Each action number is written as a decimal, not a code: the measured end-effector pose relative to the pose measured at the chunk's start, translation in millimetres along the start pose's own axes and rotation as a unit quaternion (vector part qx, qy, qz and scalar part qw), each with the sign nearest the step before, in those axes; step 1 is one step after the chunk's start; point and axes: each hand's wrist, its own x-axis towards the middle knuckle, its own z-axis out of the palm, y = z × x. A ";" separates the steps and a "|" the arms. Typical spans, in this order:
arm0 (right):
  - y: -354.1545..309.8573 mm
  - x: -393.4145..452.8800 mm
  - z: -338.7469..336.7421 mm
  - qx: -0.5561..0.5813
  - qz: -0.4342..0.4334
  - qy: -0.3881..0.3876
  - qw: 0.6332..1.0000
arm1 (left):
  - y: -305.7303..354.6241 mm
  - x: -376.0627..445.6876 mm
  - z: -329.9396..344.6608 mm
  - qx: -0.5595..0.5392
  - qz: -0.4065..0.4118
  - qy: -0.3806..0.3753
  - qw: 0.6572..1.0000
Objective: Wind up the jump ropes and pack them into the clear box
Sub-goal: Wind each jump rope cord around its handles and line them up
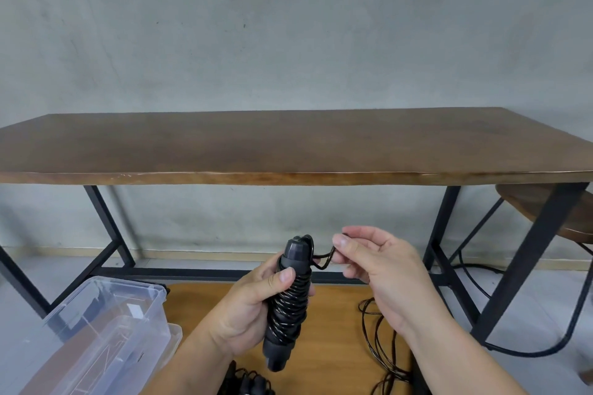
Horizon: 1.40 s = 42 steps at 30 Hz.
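No legible writing, left hand (253, 308) gripping the rope-wound jump rope handles (287, 301) upright at lower centre, right hand (382, 269) pinching the cord's loop (325, 258) beside them, clear box (106, 324) open at lower left

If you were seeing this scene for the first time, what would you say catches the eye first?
First, the black jump rope at lower centre, its cord wound round the handles, gripped upright by the left hand while the right hand pinches the cord's last loop by its top. Next, the clear box at lower left, and the long brown table across the middle.
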 end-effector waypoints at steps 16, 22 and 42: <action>-1.8 3.0 -0.7 -0.075 0.034 -0.016 0.996 | 3.1 -2.7 10.3 0.158 0.013 0.012 0.987; -2.8 -0.3 -2.6 -0.045 0.044 -0.017 0.998 | 8.3 -0.4 11.8 0.227 0.032 0.019 0.973; -16.1 -11.6 -6.9 -0.304 -0.024 -0.073 0.950 | 2.4 0.6 12.0 0.208 0.019 0.014 0.978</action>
